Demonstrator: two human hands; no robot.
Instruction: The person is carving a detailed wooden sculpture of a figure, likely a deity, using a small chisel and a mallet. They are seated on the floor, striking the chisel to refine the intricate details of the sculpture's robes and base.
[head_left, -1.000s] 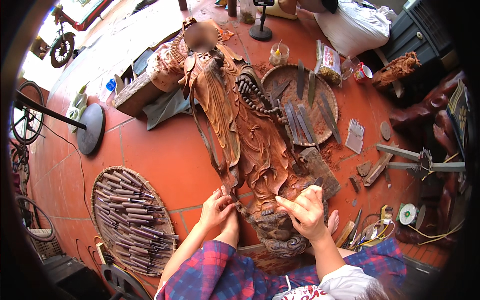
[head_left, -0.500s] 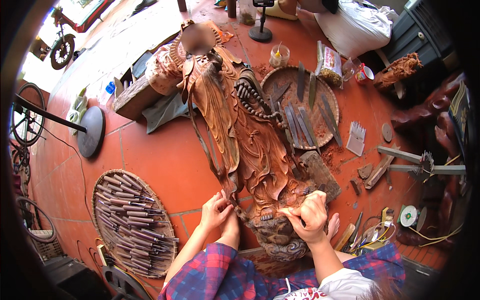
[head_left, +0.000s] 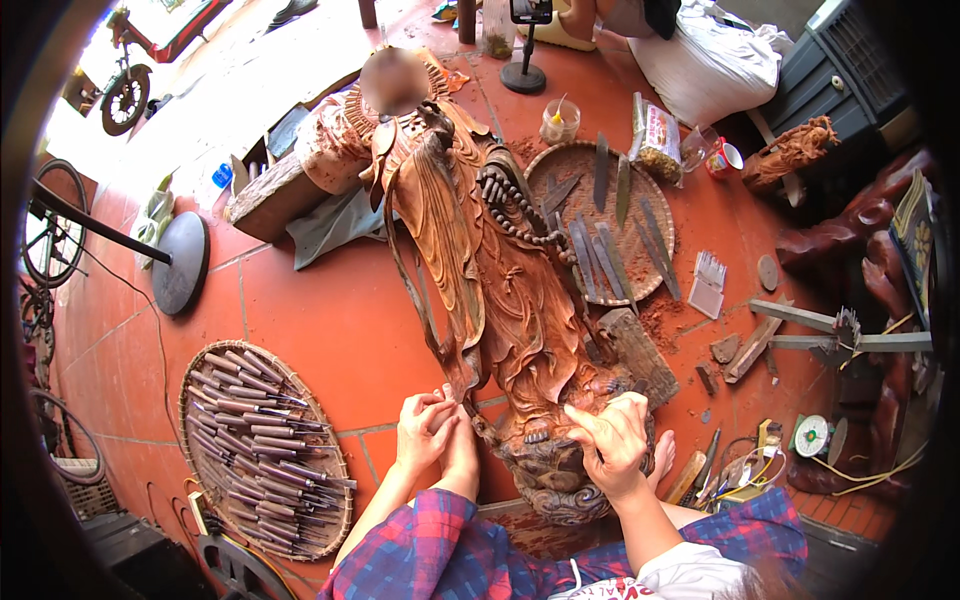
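A carved wooden statue [head_left: 505, 290] of a robed figure with a bead string [head_left: 520, 225] lies slanting away from me, its ornate base [head_left: 560, 475] nearest to me. My left hand [head_left: 424, 430] rests by the robe's lower left edge, against my bare foot [head_left: 460, 450]. Its fingers are curled together, and whatever they hold is hidden. Over the statue's toes, at the top of the base, my right hand [head_left: 612, 440] is closed in a pinch, thumb and index finger pointing left. No tool can be made out in it.
At left, a round woven tray [head_left: 345, 510] holds many wooden-handled carving chisels [head_left: 265, 430]. Flat files [head_left: 605, 255] lie on another woven tray [head_left: 540, 165] at the right. A wooden block [head_left: 640, 355] sits beside the statue. A dark round stand base [head_left: 181, 262] stands at far left.
My right hand has shifted slightly, its fingers turning over the statue's toes. My left hand stays almost in place by the robe edge. The whole view has moved a little.
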